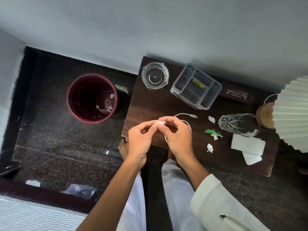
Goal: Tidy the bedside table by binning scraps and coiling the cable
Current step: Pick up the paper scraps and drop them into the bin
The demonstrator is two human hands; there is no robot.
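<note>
white paper scrap (161, 122) pinched between the fingertips of both hands, held just above the near left part of the dark wooden worktop (143, 105). left hand (141, 139) and right hand (177, 137) touching at the tips, fingers narrowed around the scrap, wrists over the worktop's front edge. white cable (185, 115) lying in a loose loop on the worktop beneath the right hand, its plug end pointing right, much of the loop hidden by the hand. three more white crumpled scraps on the worktop to the right: one (211, 119) beside the overturned drinking glass (239, 125), one (214, 136) touching a green scrap (212, 131), one (209, 147) near the front edge. folded white tissues (246, 145) at the front right corner, partly over the edge. glass ashtray (155, 75) at the back left, grey plastic organiser (196, 86) beside it, dark spectacle case (236, 95) with gold lettering behind. pleated lamp shade (293, 114) at far right. maroon bin (92, 98) standing on the speckled floor well left of the worktop, a few white scraps lying in its bottom. clear plastic wrapper (80, 190) and another pale scrap (33, 183) on the floor near the striped bed edge (33, 214). bare foot (123, 147) visible below the left hand.
</note>
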